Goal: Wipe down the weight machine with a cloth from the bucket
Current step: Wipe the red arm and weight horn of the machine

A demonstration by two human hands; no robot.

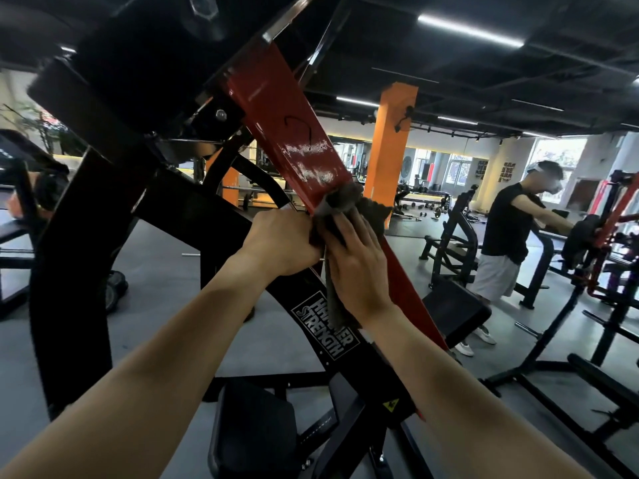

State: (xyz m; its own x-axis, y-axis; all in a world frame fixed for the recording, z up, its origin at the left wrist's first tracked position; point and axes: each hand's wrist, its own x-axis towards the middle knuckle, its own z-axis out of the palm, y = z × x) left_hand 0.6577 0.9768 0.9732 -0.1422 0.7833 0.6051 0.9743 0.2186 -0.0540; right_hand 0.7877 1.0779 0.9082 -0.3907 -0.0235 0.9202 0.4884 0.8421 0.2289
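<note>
The machine (86, 236) looms overhead, and its red arm (283, 133) looks like a pivoting lever. A hard shove could set it swinging toward the head or nip fingers against the black frame beside it. Wet streaks shine on the arm above the cloth (345, 202), so uneven passes may leave smears. The cloth lies wrapped on the arm's edge with a tail hanging below the hands, and that tail could snag or drip. The left hand (280, 242) is curled, gripping the cloth's edge; the right hand (356, 264) lies flat with straight fingers, pressing the cloth to the arm. If the left lets go, the cloth likely slides off. The bucket is not in view.

Writing: a plate (325, 328) on the frame reads "HAMMER STRENGTH" — white on black. Lower down sits a yellow warning triangle (390, 405), its symbol too small to read.
</note>
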